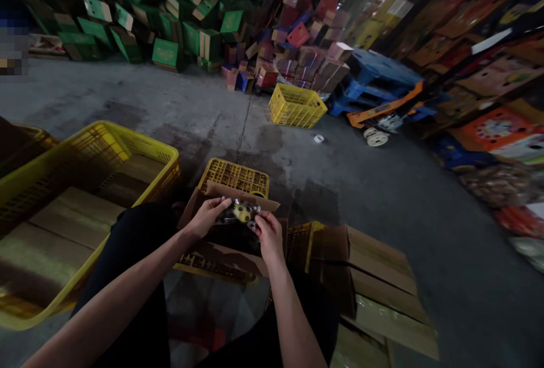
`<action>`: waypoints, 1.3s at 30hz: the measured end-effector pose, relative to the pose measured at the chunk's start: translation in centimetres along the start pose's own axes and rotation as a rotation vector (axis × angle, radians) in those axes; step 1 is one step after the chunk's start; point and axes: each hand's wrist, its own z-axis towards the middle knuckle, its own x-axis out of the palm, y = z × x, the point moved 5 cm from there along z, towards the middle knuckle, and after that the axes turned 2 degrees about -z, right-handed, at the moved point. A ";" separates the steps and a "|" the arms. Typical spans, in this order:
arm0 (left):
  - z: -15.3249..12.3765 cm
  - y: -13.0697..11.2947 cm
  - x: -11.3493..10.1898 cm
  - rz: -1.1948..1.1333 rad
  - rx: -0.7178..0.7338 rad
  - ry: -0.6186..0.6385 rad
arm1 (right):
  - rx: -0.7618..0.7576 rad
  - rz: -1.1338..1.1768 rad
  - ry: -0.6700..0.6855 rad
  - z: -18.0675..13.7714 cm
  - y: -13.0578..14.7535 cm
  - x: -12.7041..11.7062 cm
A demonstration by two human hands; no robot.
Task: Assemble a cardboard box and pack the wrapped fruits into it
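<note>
Packet (pixel 242 212) held over open carton (pixel 249 262) | large yellow crate (pixel 106 147): cardboard boxes (pixel 76 218)

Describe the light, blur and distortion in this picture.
Head view: dim overall, cardboard box dark inside; small glints on the plastic-wrapped packet; stacked cartons at right look soft and slanted; a pixelated patch covers part of the left edge.

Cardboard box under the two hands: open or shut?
The cardboard box is open: its flaps are spread apart, and the dark interior shows below the clear-wrapped packet held by the left hand and right hand.
</note>
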 end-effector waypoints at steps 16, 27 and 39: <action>-0.4 -0.9 0.1 0.243 0.166 0.045 | 0.008 -0.116 0.089 -0.4 0.4 0.2; -0.2 -0.7 0.4 0.267 0.107 0.098 | -0.004 -0.155 0.038 -0.2 0.4 -0.3; -0.5 -1.3 0.7 0.292 0.120 0.136 | -0.061 -0.248 0.003 0.2 0.9 -0.7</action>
